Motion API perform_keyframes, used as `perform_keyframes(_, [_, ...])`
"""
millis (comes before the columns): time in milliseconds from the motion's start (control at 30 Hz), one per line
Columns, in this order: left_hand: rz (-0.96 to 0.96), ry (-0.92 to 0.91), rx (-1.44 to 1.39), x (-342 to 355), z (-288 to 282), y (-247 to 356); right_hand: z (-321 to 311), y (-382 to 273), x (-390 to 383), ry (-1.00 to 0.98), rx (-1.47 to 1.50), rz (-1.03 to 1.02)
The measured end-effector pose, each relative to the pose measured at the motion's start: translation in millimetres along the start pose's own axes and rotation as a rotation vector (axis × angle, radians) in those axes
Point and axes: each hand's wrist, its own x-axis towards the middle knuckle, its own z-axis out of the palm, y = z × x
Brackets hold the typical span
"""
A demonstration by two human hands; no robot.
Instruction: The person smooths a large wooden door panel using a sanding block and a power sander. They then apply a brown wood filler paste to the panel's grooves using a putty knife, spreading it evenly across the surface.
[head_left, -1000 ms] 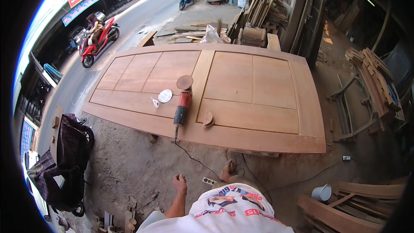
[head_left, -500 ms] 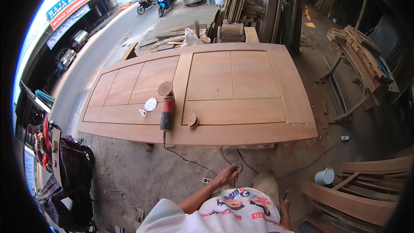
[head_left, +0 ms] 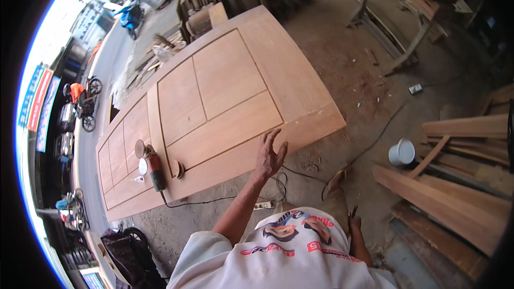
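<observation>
A large wooden door [head_left: 225,123] with grooved panels lies flat in front of me. Over its near edge reaches my left hand [head_left: 269,156], fingers spread and nothing in them; whether it touches the wood I cannot tell. Low at my right side hangs my right hand [head_left: 355,225], its fingers mostly hidden, with a thin dark shape at its top. On the door's left part rests an angle grinder [head_left: 154,170] with a brown disc, its cord running off the near edge. Beside it lie a white round disc [head_left: 143,167], a small white piece [head_left: 139,179] and curled brown sanding discs [head_left: 178,169].
A power strip [head_left: 263,205] and looped cable lie on the ground by my feet. To the right are a white bucket [head_left: 401,152] and stacked boards [head_left: 439,192]. A wooden trestle [head_left: 409,56] stands far right; a rider on a motorbike [head_left: 84,104] is on the road at left.
My view has turned to the right, so the door sits slanted and farther left. My left hand has risen from near my waist to the door's near edge, its fingers spreading.
</observation>
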Motion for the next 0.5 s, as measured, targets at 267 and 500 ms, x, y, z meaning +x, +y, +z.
perform_keyframes(267, [-0.152,0.233,0.321,45.3,80.9,-40.6,-94.8,-115.0,101.6,-0.075,0.000,0.139])
perform_keyframes(500, [-0.198,0.236,0.346,57.3,90.0,-23.6,-208.5,-227.0,222.5,-0.134,0.222,-0.076])
